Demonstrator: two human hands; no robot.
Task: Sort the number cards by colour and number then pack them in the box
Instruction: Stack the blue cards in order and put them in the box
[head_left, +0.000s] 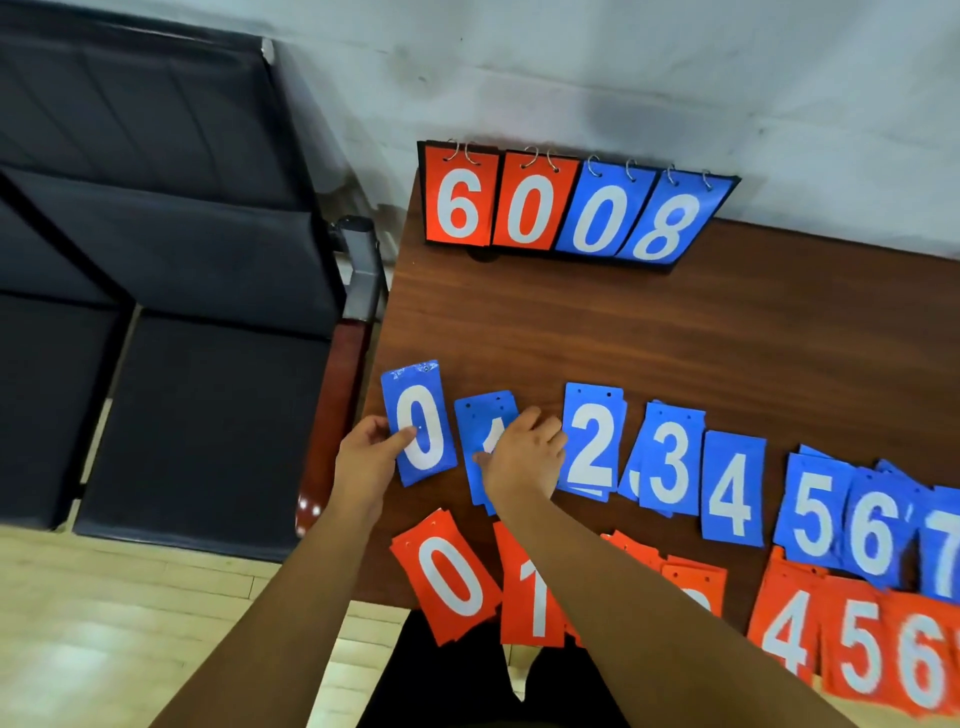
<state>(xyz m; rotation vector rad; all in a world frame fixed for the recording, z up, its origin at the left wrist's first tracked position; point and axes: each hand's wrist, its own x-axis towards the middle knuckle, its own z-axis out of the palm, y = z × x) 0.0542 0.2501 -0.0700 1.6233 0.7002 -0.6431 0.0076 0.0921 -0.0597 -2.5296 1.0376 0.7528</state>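
Blue number cards lie in a row on the wooden table (675, 338): 0, 1, 2 (592, 441), 3 (672, 460), 4 (732, 491), 5, 6, 7. Below them runs a row of red cards: 0 (449, 577), 1 (530, 592), then 4, 5, 6 at the right. My left hand (366, 457) pinches the blue 0 cards (418, 423) at their left edge, thumb on top. My right hand (524, 457) lies over the blue 1 pile (480, 421), fingers curled on it, hiding most of the digit. My right forearm covers the red cards in the middle.
A flip scoreboard (571, 208) showing red 6, 0 and blue 0, 8 stands at the table's back edge against the wall. Dark padded chairs (182, 312) stand left of the table. The table's left edge runs just beside my left hand.
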